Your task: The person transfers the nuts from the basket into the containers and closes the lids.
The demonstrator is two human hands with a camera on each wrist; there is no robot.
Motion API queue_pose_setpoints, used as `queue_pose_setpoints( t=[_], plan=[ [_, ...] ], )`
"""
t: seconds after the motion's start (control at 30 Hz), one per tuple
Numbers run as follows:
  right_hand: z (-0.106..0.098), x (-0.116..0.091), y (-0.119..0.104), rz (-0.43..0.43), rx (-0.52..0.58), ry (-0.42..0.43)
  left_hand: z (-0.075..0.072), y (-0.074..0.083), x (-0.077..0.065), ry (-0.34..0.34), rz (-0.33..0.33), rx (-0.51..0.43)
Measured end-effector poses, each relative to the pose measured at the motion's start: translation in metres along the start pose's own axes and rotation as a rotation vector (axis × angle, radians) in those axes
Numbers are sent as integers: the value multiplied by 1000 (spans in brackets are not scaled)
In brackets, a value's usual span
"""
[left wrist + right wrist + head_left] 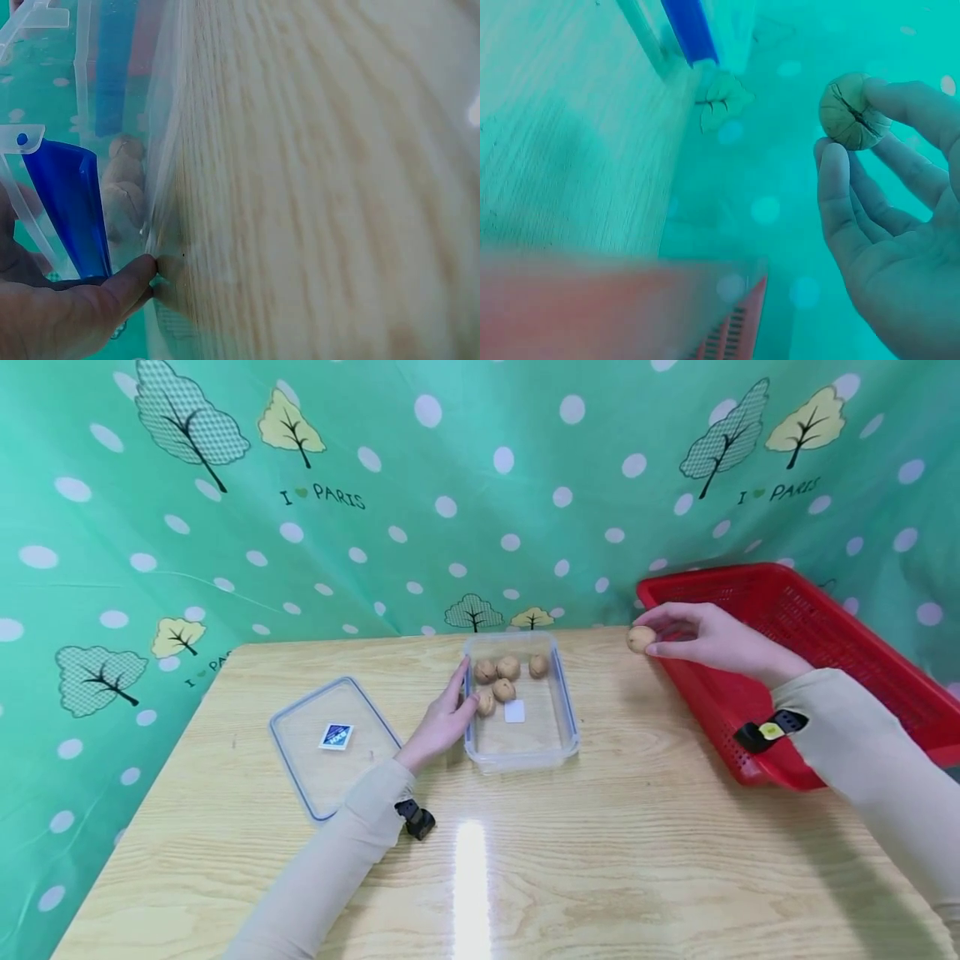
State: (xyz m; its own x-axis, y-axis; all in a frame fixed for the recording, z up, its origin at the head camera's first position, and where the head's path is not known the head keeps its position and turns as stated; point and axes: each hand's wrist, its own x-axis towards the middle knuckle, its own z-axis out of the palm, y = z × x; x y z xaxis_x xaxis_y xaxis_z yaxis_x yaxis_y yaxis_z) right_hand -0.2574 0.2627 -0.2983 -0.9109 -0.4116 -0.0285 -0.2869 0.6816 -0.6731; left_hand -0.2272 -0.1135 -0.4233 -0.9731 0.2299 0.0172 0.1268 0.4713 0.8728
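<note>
My left hand (441,720) holds the left side wall of a clear plastic container (521,758), its digits at the rim and down near the base in the left wrist view. Several walnuts (508,667) lie inside, mostly toward the back left, beside a small white square label (514,711). My right hand (693,628) pinches one walnut (849,112) between thumb and fingertips, raised above the table near the basket's left rim. The seam of that walnut shows in the right wrist view.
A red perforated basket (705,710) stands on the right, under my right forearm. The container's clear lid (300,735), with blue edging and a blue-and-white sticker (336,737), lies flat on the left of the wooden table (600,860). A green patterned cloth (337,568) hangs behind.
</note>
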Motion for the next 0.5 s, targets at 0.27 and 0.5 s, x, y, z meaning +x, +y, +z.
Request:
queue_pose_setpoints(
  t=[0.27, 0.5],
  plan=[
    [21, 6, -10, -69, 67, -51, -1, 0, -1, -4, -8, 12],
    [41, 14, -13, -101, 114, -99, -1, 1, 0, -6, -12, -2]
  ],
)
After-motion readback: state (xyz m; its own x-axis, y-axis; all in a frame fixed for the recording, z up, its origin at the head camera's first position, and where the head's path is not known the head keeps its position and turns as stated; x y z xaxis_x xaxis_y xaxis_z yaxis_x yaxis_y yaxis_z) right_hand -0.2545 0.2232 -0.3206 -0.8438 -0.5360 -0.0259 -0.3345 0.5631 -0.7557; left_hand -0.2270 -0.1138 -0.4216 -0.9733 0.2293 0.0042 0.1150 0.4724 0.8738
